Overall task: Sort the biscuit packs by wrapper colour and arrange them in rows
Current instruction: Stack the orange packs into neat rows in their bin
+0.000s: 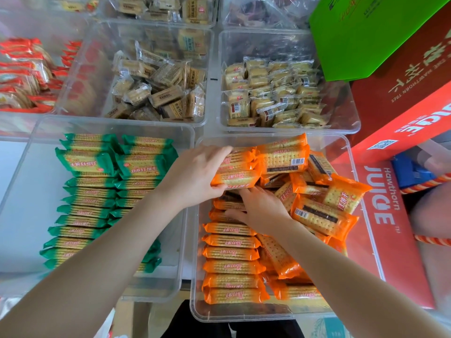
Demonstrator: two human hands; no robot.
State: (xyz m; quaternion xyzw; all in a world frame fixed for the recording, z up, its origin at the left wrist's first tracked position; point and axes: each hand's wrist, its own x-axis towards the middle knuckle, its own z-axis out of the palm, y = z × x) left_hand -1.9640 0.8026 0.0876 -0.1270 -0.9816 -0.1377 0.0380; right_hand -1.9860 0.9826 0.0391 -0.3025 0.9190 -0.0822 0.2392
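Left hand [195, 176] is gripping orange packs [235, 170] above the row.
Right hand [258, 208] is resting flat, fingers loose, beneath them; their long axis is lying crosswise.

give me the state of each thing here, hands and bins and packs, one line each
left hand: gripping a stack of orange packs, lifted
right hand: flat on the row of orange packs
loose orange packs: jumbled, unsorted
green packs: lined up in rows
orange bin: half arranged
green bin: part bare
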